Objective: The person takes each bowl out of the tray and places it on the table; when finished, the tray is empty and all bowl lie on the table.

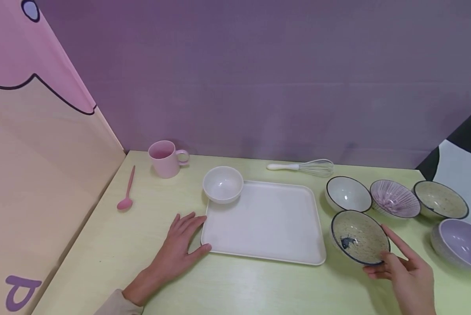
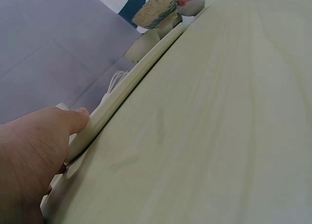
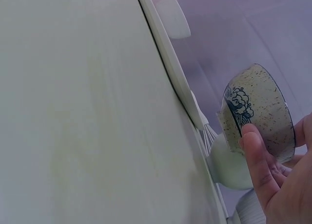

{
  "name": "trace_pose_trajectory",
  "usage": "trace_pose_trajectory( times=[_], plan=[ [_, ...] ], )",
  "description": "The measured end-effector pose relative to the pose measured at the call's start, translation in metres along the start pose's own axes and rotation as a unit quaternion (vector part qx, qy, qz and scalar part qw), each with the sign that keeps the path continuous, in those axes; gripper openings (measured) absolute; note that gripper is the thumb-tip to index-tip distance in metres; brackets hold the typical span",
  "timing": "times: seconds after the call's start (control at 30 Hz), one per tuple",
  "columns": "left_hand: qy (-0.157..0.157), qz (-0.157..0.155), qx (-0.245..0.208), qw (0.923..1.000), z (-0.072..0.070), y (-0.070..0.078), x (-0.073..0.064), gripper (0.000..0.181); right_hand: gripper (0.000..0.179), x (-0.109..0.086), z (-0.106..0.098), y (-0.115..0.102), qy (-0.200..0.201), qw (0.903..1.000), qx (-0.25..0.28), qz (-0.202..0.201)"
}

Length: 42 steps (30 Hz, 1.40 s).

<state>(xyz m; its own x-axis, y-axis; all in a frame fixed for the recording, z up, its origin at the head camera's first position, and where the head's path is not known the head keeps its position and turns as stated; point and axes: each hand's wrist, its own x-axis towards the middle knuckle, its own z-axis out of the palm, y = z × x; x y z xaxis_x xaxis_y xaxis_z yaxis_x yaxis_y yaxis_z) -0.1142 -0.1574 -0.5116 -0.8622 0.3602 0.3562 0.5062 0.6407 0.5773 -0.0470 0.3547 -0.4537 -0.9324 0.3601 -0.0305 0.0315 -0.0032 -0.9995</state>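
My right hand (image 1: 410, 267) grips a speckled beige bowl (image 1: 360, 238) by its right side, thumb at the rim and fingers beneath. The bowl has a dark blue rim and a blue motif; it is raised off the table and tilted, as the right wrist view shows. A white rectangular tray (image 1: 263, 223) lies on the table to its left. At the tray's front left corner rests my left hand (image 1: 176, 249), fingers loosely extended, the thumb touching the rim. A small white bowl (image 1: 223, 185) sits on the tray's back left corner.
Right of the tray stand a dark-rimmed white bowl (image 1: 347, 194), a purple-striped bowl (image 1: 395, 199), another speckled bowl (image 1: 440, 200) and a lilac bowl (image 1: 462, 245). A whisk (image 1: 302, 167) lies behind the tray. On the left are a pink mug (image 1: 165, 159) and a pink spoon (image 1: 126, 197).
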Motion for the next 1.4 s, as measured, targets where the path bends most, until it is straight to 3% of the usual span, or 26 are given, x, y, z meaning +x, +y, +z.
trace_pose_trajectory(
  times=[0.3,0.6,1.17,1.4],
  plan=[
    [-0.003,-0.002,0.004,1.0000,-0.001,0.001,0.000,0.069,0.068,-0.001,-0.022,0.004,0.042,0.9983,0.024,0.031],
    [-0.005,-0.006,0.005,1.0000,-0.001,0.002,0.000,0.068,0.068,-0.001,-0.042,0.012,0.049,0.9955,0.081,0.000],
    [-0.005,-0.006,0.003,1.0000,-0.001,0.001,0.000,0.069,0.066,0.011,-0.056,0.011,0.154,0.9813,0.055,0.102],
    [-0.003,-0.004,0.004,1.0000,0.000,0.000,0.000,0.068,0.067,0.015,-0.062,0.017,0.171,0.9777,0.062,0.105]
  ],
)
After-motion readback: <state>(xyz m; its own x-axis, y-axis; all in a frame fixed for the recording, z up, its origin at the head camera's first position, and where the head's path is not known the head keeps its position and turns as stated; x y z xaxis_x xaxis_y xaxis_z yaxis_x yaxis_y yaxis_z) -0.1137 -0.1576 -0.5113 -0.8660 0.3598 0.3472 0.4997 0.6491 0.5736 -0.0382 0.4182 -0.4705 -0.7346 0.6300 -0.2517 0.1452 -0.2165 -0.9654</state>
